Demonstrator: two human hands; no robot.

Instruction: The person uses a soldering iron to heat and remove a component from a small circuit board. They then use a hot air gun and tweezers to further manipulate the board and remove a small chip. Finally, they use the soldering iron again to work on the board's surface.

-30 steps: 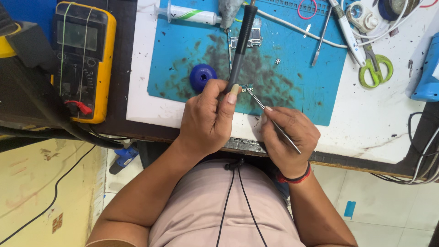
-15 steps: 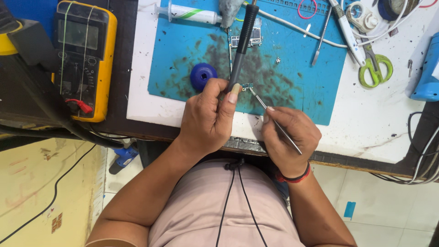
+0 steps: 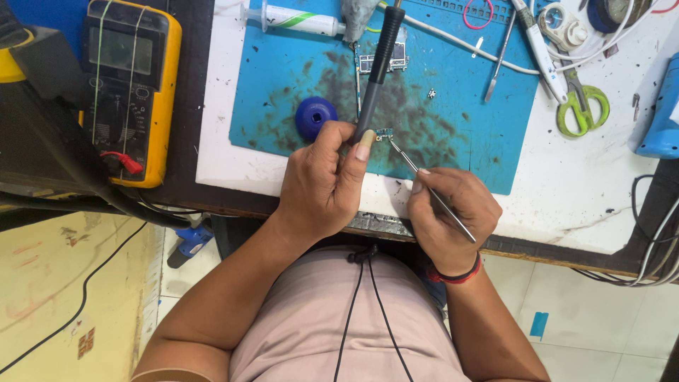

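Note:
My left hand (image 3: 322, 187) grips the black handle of a soldering iron (image 3: 378, 67), whose tip end points down toward a tiny part (image 3: 385, 134) on the stained blue work mat (image 3: 283, 71). My right hand (image 3: 449, 212) holds thin metal tweezers (image 3: 424, 180) with their tips at that same small part. A small circuit board (image 3: 382, 60) lies further up the mat, partly behind the iron. A round blue cap (image 3: 316, 115) sits just left of my left thumb.
A yellow multimeter (image 3: 131, 92) stands at the left on the dark bench. A white syringe tube (image 3: 304, 20), spare tweezers (image 3: 498, 64), green-handled scissors (image 3: 580, 106), white cables and a blue box (image 3: 661, 106) lie around the mat on the white board (image 3: 566, 198).
Both hands stay at the small part; the tweezers' tips and the iron have shifted only slightly.

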